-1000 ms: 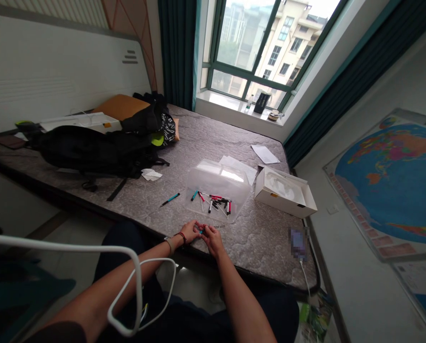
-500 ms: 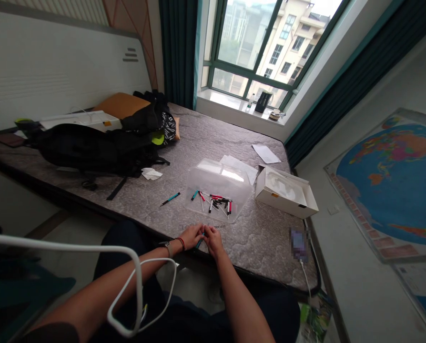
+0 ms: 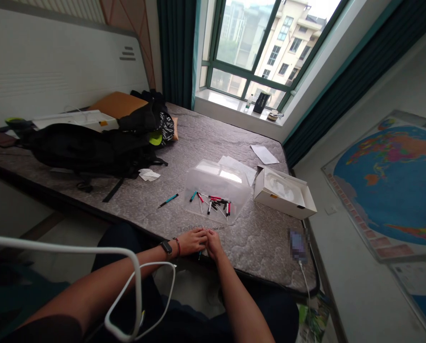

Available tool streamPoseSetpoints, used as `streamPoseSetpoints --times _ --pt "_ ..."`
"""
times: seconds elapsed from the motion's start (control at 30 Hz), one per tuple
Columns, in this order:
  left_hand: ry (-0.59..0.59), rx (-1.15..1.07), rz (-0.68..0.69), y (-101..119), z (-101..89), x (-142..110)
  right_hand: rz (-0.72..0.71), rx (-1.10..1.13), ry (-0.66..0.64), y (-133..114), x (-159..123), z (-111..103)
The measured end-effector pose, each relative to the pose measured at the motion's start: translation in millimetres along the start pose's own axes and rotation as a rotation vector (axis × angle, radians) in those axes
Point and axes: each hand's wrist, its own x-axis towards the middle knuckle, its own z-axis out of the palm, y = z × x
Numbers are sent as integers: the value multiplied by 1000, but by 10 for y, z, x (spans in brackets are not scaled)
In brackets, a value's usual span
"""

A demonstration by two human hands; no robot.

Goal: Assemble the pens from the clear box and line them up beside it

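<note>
"What are the hands doing?"

"Both are drawn in together over the near edge of the mattress (image 3: 256,247), just in front of the clear plastic box (image 3: 216,188). The left hand (image 3: 193,241) reaches across from the side, and the right hand (image 3: 213,245) presses up against it, touching."

"And the fingers?"

"Curled and closed, with the fingertips (image 3: 206,236) meeting over a thin teal-tipped pen (image 3: 199,256), whose end pokes out below them. I can't tell which hand actually grips it, because the fingers hide most of it."

"What's in the box?"

"A loose heap of slim pens (image 3: 213,204) in black, red and teal, lying crossed and showing through the plastic."

"Anything else near it?"

"A longer teal pen (image 3: 168,200) lies on the mattress just left of the box. An open white cardboard box (image 3: 284,193) sits just right of it, and sheets of paper (image 3: 234,164) touch its far side. Well left of it, a crumpled tissue (image 3: 149,175) lies beside a black backpack (image 3: 87,150)"
</note>
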Motion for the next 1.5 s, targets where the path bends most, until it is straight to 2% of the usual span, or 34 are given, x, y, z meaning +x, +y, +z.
streamPoseSetpoints --times 0.07,0.17,0.33,0.47,0.63,0.77,0.9,0.97,1.03,1.17,1.27,1.33,1.4,1.5 --pt "-6 37 20 -27 1 -16 10 17 -37 -30 -13 20" --pt "-26 136 -27 -162 2 -51 21 65 -32 -81 -20 46" --pt "-6 273 -306 -587 -24 -189 40 130 36 -117 -21 57" --pt "100 322 -488 -845 -22 -340 36 139 35 -118 -42 59" --pt "239 379 -561 -898 31 -376 32 142 25 -134 -60 78" --pt "249 398 -614 -888 44 -329 41 110 56 -123 -45 90" --pt "266 383 -623 -903 35 -315 118 -1 58 -151 52 81" --pt "264 388 -621 -914 32 -316 137 -115 53 -220 154 62" --pt "254 400 -618 -925 30 -316 91 -271 83 -344 291 39" --pt "236 408 -618 -934 24 -314 -179 -688 187 -747 649 68" --pt "220 439 -614 -926 10 -311 -331 -1122 194 -1079 974 224" --pt "210 462 -617 -918 -1 -306 -342 -1386 156 -1247 1200 374" --pt "207 473 -623 -912 -12 -300 -274 -1613 142 -1346 1403 516" --pt "201 475 -623 -912 -19 -297 -202 -1819 140 -1372 1606 645"
